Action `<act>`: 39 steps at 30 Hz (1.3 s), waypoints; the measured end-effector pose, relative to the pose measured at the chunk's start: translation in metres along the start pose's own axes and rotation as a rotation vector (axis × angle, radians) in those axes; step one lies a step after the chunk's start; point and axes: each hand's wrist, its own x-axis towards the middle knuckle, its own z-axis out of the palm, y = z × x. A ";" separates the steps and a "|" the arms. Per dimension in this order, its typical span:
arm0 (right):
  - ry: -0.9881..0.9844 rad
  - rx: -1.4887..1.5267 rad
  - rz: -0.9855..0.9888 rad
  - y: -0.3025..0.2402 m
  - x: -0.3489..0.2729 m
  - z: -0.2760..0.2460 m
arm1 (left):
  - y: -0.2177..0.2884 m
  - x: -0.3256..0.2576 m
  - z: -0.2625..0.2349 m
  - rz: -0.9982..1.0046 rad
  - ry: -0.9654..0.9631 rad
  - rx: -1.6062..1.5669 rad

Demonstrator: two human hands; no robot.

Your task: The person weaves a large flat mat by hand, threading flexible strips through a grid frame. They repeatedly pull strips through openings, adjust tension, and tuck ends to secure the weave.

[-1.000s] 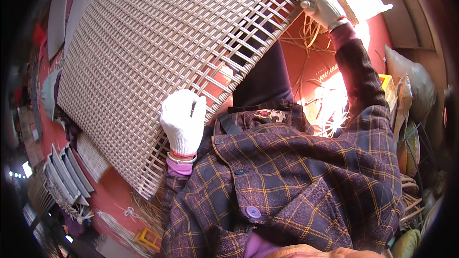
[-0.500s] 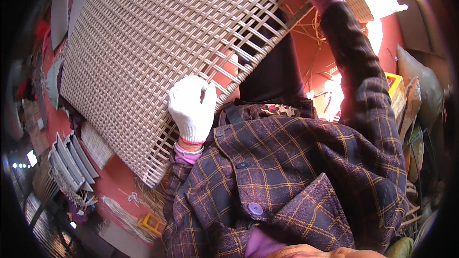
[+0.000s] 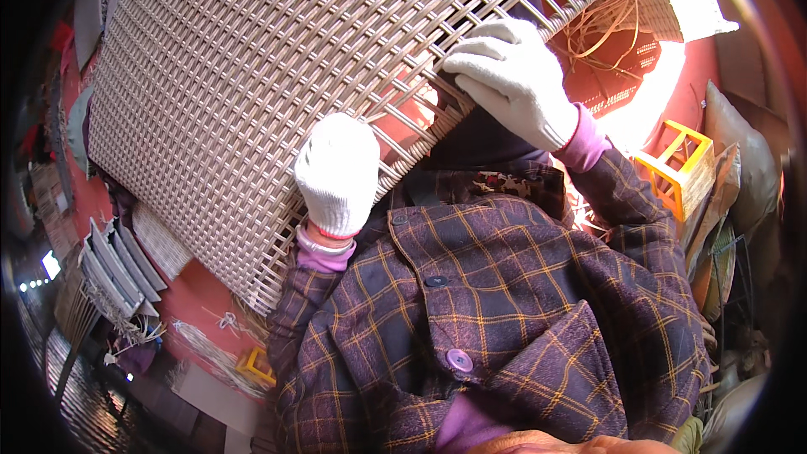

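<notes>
Across my lap leans a large woven wicker panel [image 3: 277, 76] of brownish-grey strands, tightly woven over most of its face. Open lattice runs along its near right side, beside a wrapped frame edge [image 3: 441, 124]. My left hand [image 3: 338, 172], in a white knit glove, is closed on the panel near that lattice; the curled fingers hide whatever is in them. Farther right and up the same edge, my right hand [image 3: 517, 80], gloved alike, lies over the lattice with its fingers stretched out. Its fingertips touch the strands, and no held strand shows.
Loose tan strands [image 3: 618, 21] lie at the upper right near a sunlit patch. A yellow-edged stool [image 3: 677, 164] and filled sacks [image 3: 741, 151] stand at the right. At the left are grey slatted pieces [image 3: 122, 273], a bundle of pale strands [image 3: 214, 353] and a small yellow frame [image 3: 256, 366].
My right hand has come back from the panel's far upper right corner to the lattice near my left hand. My left hand stays about where it was, its fingers more curled under.
</notes>
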 end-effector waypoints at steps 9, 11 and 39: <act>-0.039 -0.077 0.017 -0.010 0.003 0.012 | 0.001 -0.003 0.005 -0.151 -0.141 -0.198; 0.018 -0.040 0.046 -0.008 0.003 0.016 | 0.005 0.007 0.007 -0.121 -0.135 -0.141; 0.111 0.060 -0.106 -0.034 0.028 0.028 | 0.012 -0.029 -0.041 -0.347 0.037 -0.112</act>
